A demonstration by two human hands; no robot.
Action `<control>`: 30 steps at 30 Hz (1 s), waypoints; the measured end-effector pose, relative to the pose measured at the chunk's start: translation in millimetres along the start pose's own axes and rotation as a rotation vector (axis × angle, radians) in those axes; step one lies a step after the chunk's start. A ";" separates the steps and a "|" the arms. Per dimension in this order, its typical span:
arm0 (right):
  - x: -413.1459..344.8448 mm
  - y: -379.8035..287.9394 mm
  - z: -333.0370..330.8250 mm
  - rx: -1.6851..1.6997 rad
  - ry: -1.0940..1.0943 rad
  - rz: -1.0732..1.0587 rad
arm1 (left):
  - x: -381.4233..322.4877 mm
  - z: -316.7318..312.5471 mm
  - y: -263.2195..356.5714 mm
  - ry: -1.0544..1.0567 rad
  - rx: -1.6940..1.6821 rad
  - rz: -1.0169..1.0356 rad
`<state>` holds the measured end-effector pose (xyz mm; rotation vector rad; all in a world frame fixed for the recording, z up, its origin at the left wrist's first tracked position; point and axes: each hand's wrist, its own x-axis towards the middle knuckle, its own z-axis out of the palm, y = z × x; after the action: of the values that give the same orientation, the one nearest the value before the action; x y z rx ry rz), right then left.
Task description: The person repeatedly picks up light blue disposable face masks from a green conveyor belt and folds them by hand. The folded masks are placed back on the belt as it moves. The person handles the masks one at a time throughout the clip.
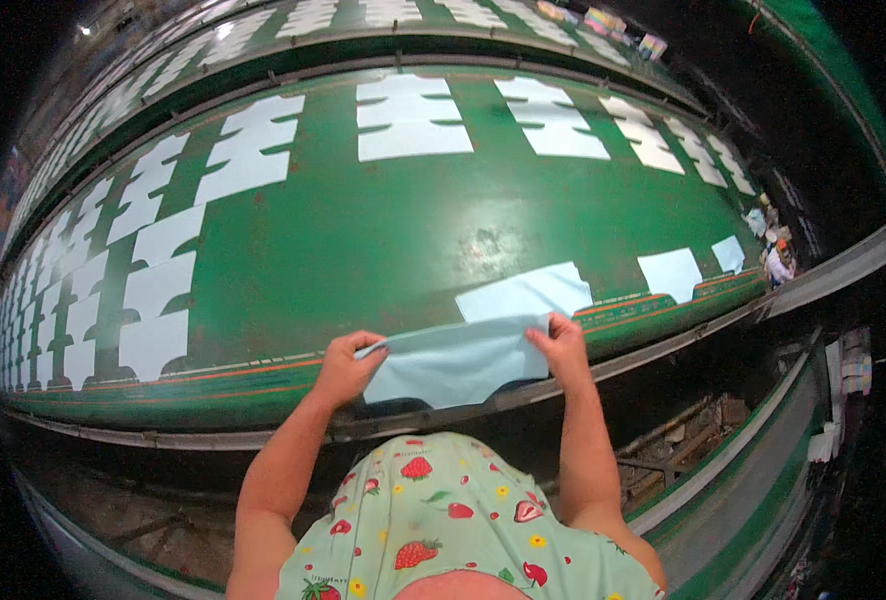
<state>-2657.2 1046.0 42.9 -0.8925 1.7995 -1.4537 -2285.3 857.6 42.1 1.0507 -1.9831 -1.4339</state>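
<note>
A pale blue cut fabric piece point(458, 364) is stretched between my two hands over the near edge of a long green table point(353, 247). My left hand point(353, 367) pinches its upper left corner, and my right hand point(561, 346) grips its upper right corner. The lower edge, with curved cutouts, hangs towards me. Just beyond it, another pale piece point(525, 291) lies slightly wrinkled on the table, partly covered by the held one. Further right lie a shaped piece point(672, 274) and a smaller-looking one point(729, 255).
Rows of white cut pieces point(413, 116) lie flat along the table's far side, and more point(154, 322) at the left. A metal rail point(210, 440) runs along the near edge. Mixed scraps point(777, 247) sit at the right end. Another green table point(750, 525) stands at the lower right.
</note>
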 end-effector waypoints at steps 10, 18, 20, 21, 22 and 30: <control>60.2 62.9 -74.1 -0.881 0.179 -0.252 | 25.3 141.4 9.0 0.057 0.421 0.382; 79.1 54.2 -61.7 -1.136 0.053 -0.046 | 4.5 186.0 19.5 -0.126 0.940 0.270; 86.6 55.5 -57.8 -1.131 0.044 -0.033 | 6.6 187.1 21.3 -0.132 0.954 0.210; 89.5 56.4 -57.6 -1.105 0.035 -0.028 | 8.0 187.9 22.2 -0.127 0.957 0.195; 91.5 57.5 -57.7 -1.081 0.032 -0.002 | 9.6 189.0 23.2 -0.134 0.968 0.166; 105.8 56.9 -74.9 -1.003 0.049 0.048 | 16.0 194.3 33.3 -0.180 1.072 0.102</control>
<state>-2783.8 1007.7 -7.2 -1.2457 2.5849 -0.4578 -2449.6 961.8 6.2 1.1794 -2.9582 -0.3184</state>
